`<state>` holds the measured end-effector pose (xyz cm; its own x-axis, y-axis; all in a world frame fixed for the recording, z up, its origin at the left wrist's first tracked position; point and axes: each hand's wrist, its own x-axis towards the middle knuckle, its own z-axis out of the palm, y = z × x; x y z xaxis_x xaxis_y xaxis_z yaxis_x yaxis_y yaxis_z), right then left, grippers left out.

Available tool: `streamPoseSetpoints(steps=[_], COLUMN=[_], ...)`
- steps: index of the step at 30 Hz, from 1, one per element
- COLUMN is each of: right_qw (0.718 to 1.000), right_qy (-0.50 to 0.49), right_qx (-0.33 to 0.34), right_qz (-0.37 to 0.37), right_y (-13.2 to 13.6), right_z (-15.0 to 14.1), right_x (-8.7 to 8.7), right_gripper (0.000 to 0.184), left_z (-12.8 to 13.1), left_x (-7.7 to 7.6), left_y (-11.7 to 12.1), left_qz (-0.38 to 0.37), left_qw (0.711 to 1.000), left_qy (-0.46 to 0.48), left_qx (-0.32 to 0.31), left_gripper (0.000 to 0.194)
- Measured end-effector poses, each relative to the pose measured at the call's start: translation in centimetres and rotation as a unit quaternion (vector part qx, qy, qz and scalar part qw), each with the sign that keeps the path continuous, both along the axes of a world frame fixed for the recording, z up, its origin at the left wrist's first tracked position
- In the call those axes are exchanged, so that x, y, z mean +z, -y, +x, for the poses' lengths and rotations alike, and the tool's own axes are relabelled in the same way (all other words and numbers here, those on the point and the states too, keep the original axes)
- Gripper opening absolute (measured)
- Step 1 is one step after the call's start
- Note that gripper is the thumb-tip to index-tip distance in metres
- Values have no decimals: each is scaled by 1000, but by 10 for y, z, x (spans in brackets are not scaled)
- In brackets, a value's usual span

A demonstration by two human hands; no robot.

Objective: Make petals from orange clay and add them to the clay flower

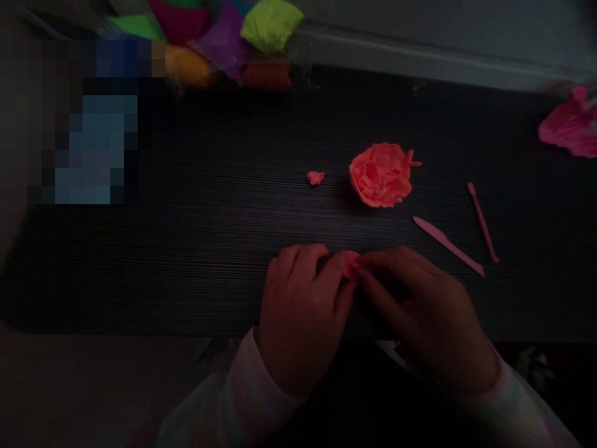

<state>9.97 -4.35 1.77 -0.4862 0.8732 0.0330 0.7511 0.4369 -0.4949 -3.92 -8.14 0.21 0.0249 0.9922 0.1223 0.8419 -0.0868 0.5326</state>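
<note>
Between my two hands is a small flat piece of coral-coloured modelling clay (pixel 351 264), partly hidden by fingers. My left hand (pixel 303 305) pinches it from the left with thumb and index finger, the other fingers curled. From the right, my right hand (pixel 420 305) pinches its edge between thumb and index finger. Beyond my hands a ruffled coral clay flower (pixel 381 175) rests on the dark table (pixel 209 249), with a thin stub sticking out at its right. A little lump of the same clay (pixel 316 178) lies left of the flower.
Right of my hands lie a pink plastic clay knife (pixel 448 245) and a thin pink modelling tool (pixel 483 223). Bags of coloured clay, one of them yellow-green (pixel 272 25), are heaped at the back left. A bright pink crumpled piece (pixel 571 124) sits at the far right.
</note>
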Motion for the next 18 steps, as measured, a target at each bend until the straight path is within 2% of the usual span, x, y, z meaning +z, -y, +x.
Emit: streamPoseSetpoints(steps=[9, 14, 18], right_qw=[1000, 996, 989], right_qy=[4, -73, -135], right_qx=[-9, -34, -47], right_qz=[-8, -26, -25], right_y=[1, 4, 5], right_z=[-1, 9, 13], right_x=[-2, -4, -7], right_gripper=[9, 20, 15], left_z=[-1, -3, -1], left_x=[0, 0, 0], left_y=[1, 1, -3], left_qz=[5, 9, 39], left_qw=[1000, 999, 997], left_qy=[3, 35, 71], left_qx=[0, 11, 9], left_gripper=[25, 24, 18])
